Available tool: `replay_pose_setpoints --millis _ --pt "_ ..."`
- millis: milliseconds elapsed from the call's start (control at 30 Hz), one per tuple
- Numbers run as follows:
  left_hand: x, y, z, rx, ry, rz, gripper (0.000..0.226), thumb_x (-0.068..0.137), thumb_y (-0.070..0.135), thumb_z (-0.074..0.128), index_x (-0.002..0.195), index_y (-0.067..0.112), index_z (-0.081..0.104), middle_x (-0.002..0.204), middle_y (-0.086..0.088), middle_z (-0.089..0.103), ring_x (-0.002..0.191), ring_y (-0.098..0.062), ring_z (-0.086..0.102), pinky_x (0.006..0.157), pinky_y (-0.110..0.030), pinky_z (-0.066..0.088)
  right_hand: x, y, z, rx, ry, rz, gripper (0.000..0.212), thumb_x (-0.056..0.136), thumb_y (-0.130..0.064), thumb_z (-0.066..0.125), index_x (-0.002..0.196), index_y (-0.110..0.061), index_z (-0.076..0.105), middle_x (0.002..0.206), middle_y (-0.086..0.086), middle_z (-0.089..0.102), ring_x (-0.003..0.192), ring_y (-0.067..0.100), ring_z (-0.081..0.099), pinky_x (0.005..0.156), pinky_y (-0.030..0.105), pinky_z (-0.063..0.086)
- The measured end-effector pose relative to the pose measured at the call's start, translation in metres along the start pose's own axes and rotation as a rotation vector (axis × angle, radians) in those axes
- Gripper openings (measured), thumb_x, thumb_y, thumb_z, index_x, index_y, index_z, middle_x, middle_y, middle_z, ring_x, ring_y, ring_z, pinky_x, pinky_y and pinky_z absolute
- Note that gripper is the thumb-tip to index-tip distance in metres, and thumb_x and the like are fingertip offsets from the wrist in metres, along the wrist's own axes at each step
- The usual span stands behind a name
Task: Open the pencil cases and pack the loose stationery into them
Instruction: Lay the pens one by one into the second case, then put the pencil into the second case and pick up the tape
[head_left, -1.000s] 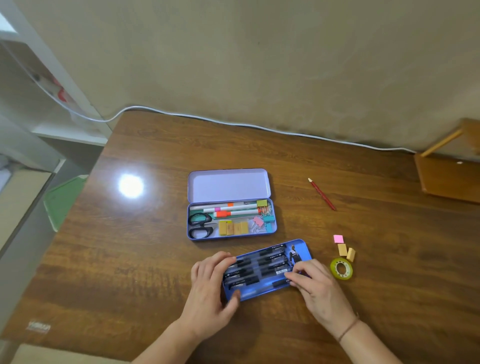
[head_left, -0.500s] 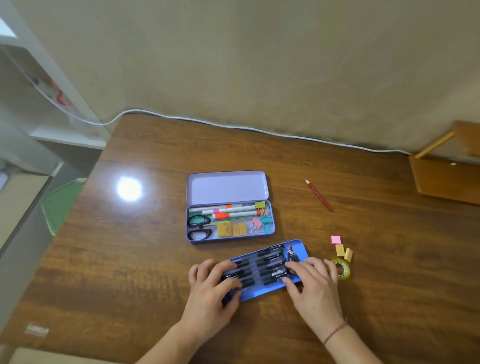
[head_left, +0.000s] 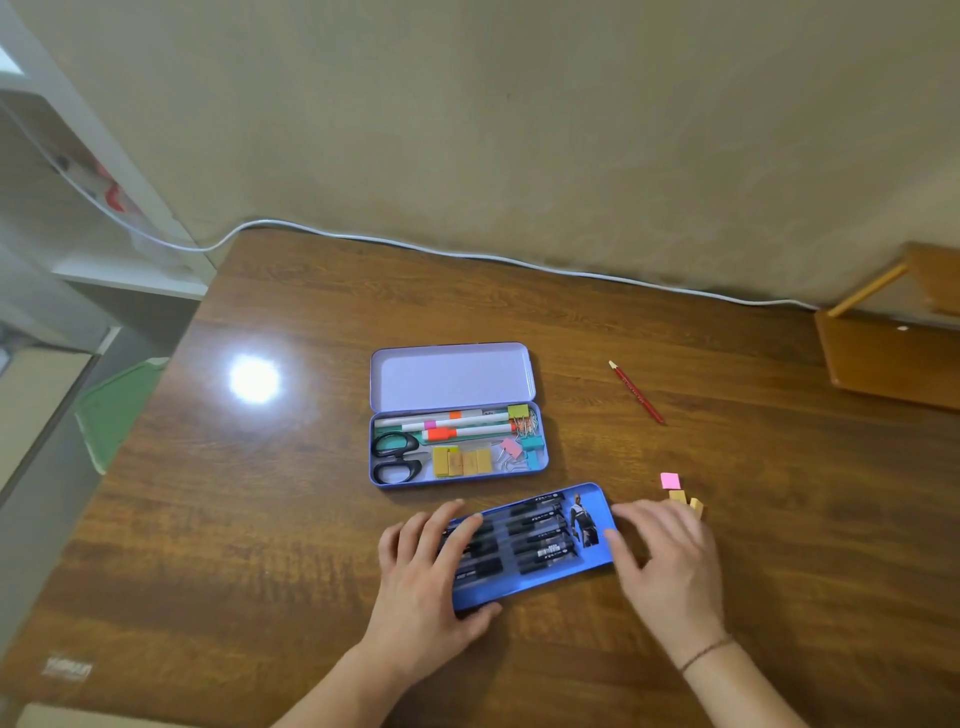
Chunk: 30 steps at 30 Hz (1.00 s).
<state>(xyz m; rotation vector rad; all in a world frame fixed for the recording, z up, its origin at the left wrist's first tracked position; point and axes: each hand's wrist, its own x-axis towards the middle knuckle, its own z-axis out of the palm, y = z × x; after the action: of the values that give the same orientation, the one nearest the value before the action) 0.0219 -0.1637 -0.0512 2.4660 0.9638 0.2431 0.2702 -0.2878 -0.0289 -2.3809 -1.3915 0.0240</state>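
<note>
While left hand (head_left: 415, 577) lies flat on blue pencil case (head_left: 535, 545) and right hand (head_left: 670, 561) rests open, empty, at its right end, one-sided prying may skid it into erasers (head_left: 685, 501) beyond.

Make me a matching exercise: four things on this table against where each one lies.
Things:
1. scissors
2. red pencil
3. pink note
4. left hand

Places:
A. alone on the table, far right of the purple case
B. resting on the blue case
C. inside the purple case, left end
D. beside the tan erasers, right of the blue case

Pairs: 1-C, 2-A, 3-D, 4-B
</note>
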Motion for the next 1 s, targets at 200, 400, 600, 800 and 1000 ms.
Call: replay_pose_setpoints --millis 200,400,600,800,1000 --pt "0.000 -0.004 -0.003 -0.016 -0.006 0.013 0.082 0.067 0.063 0.068 0.138 0.027 0.048 0.140 0.011 0.049 0.122 -0.019 0.045 0.102 -0.041 0.026 0.000 0.026 -0.014 -0.091 -0.057 0.423 0.041 0.069 -0.042 0.079 0.097 -0.019 0.059 0.102 0.003 0.059 0.090 0.026 0.057 0.071 0.031 0.044" --pt "-0.001 -0.018 -0.009 0.020 -0.035 0.046 0.083 0.069 0.063 0.067 0.140 0.027 0.046 0.144 0.010 0.046 0.127 -0.021 0.043 0.108 -0.044 0.022 -0.016 0.022 -0.007 -0.014 -0.029 0.516 0.043 0.069 -0.035 0.082 0.096 -0.016 0.053 0.112 0.010 0.053 0.103 0.029 0.054 0.082 0.038 0.050" --pt "0.002 -0.017 -0.010 -0.056 0.000 0.041 0.078 0.075 0.066 0.064 0.141 0.029 0.044 0.142 0.014 0.045 0.127 -0.014 0.039 0.110 -0.040 0.020 -0.014 0.020 -0.006 -0.011 0.024 0.556 0.037 0.072 -0.036 0.078 0.094 -0.019 0.054 0.113 0.008 0.056 0.102 0.028 0.051 0.081 0.038 0.047" --pt "0.003 -0.015 -0.003 -0.065 0.056 -0.032 0.072 0.075 0.058 0.064 0.138 0.028 0.047 0.136 0.012 0.052 0.121 -0.018 0.044 0.105 -0.043 0.027 0.070 0.029 -0.004 -0.047 0.142 0.333 0.035 0.085 -0.043 0.062 0.114 -0.023 0.063 0.117 0.002 0.061 0.104 0.024 0.051 0.079 0.034 0.043" --pt "0.001 -0.015 -0.007 -0.132 0.074 -0.013 0.066 0.078 0.047 0.064 0.138 0.027 0.045 0.144 0.014 0.044 0.127 -0.012 0.041 0.110 -0.038 0.023 0.141 0.046 0.011 -0.204 -0.143 0.381 0.029 0.089 -0.043 0.060 0.112 -0.027 0.066 0.116 0.000 0.064 0.106 0.025 0.050 0.080 0.037 0.048"
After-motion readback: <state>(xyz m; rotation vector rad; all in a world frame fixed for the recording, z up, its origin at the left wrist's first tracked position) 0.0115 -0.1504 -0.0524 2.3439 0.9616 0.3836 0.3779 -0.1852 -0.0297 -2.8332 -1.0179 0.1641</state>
